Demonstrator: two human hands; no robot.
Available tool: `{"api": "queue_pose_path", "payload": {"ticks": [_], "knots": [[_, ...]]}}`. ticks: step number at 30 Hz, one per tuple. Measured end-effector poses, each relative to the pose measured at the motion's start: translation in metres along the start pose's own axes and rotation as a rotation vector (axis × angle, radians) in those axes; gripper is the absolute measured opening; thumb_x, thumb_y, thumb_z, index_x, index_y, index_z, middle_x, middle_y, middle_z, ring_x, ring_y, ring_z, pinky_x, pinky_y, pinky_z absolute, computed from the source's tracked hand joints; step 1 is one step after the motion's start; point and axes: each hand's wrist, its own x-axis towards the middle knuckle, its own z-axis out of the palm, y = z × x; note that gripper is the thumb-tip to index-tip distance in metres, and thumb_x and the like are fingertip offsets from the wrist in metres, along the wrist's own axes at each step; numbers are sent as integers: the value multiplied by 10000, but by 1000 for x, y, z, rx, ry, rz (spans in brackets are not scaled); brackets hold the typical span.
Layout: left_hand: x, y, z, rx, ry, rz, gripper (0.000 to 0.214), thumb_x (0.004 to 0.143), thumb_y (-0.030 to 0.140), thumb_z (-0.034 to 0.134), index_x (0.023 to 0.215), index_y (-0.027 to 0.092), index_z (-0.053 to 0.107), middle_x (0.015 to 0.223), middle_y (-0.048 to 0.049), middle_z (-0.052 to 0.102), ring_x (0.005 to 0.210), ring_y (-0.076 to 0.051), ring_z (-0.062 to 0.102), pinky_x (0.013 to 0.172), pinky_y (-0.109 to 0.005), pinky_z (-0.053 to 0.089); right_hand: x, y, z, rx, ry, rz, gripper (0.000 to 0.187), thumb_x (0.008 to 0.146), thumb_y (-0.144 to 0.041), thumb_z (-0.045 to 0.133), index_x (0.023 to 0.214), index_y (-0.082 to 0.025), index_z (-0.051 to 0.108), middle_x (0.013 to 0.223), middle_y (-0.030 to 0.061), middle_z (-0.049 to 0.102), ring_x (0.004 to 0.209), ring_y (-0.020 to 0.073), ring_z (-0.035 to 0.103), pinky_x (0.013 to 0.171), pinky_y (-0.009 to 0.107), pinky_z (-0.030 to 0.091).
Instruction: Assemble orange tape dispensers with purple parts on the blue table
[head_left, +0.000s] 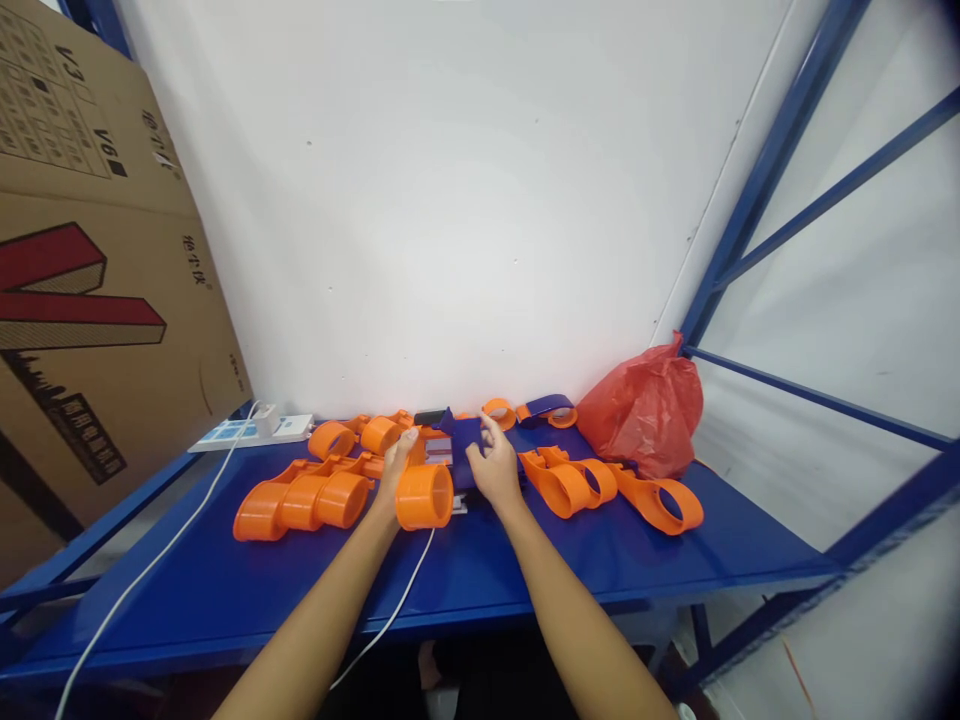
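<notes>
**Orange ring held at mid-shelf**

Orange ring [424, 496] sits at the middle of the blue shelf [465, 580], the left hand [395, 468] curled around its far side. The right hand [493, 466], fingers loosely spread, touches a purple block [466, 440] just behind. More orange parts [304, 500] lie on either side. A firm grip on the ring while the right hand lines up the block squarely would likely serve best.

Orange rings [304, 500] crowd the left, orange clips [600, 485] and red bag [645, 410] the right; the blue tabletop [637, 565] in front lies open
</notes>
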Motion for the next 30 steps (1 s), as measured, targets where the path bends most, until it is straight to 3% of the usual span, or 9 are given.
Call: {"api": "queue_pose_path", "payload": {"ticks": [4, 9, 14, 24, 30], "knots": [[-2, -1, 7, 11, 34, 30, 503, 638, 601, 877, 862, 193, 689, 703, -21, 690, 629, -198, 670, 593, -314, 562, 10, 4, -23, -253, 156, -149, 496, 919, -177, 438, 1360, -168, 665, 1190, 144, 705, 1156, 263, 652, 1052, 402, 512], [0, -9, 7, 73, -27, 70, 541, 630, 561, 883, 932, 143, 722, 845, -54, 741, 724, -201, 703, 701, -322, 567, 15, 7, -35, -342, 184, -174, 485, 943, -142, 395, 1342, -165, 670, 1226, 144, 665, 1160, 249, 639, 1049, 372, 509], [1, -11, 6, 104, -17, 100, 538, 644, 562, 869, 940, 132, 742, 838, -47, 742, 728, -193, 694, 759, -331, 542, 25, 23, -50, -399, 315, -84, 511, 912, -96, 365, 1340, -135, 642, 1210, 163, 625, 1113, 255, 629, 1002, 378, 513], [-5, -5, 11, 132, -7, 88, 538, 626, 587, 884, 882, 131, 757, 788, -55, 735, 700, -203, 674, 696, -321, 528, 43, 55, -82, -580, 283, 137, 518, 848, -37, 383, 1226, -139, 722, 1263, 167, 646, 1122, 287, 629, 960, 368, 475], [-4, -8, 9, 191, -33, 136, 518, 669, 588, 854, 894, 130, 770, 897, -75, 745, 794, -220, 677, 746, -316, 521, 49, 64, -83, -621, 241, 48, 506, 871, -50, 390, 1250, -106, 720, 1244, 173, 669, 1132, 282, 634, 1013, 367, 467]]}}
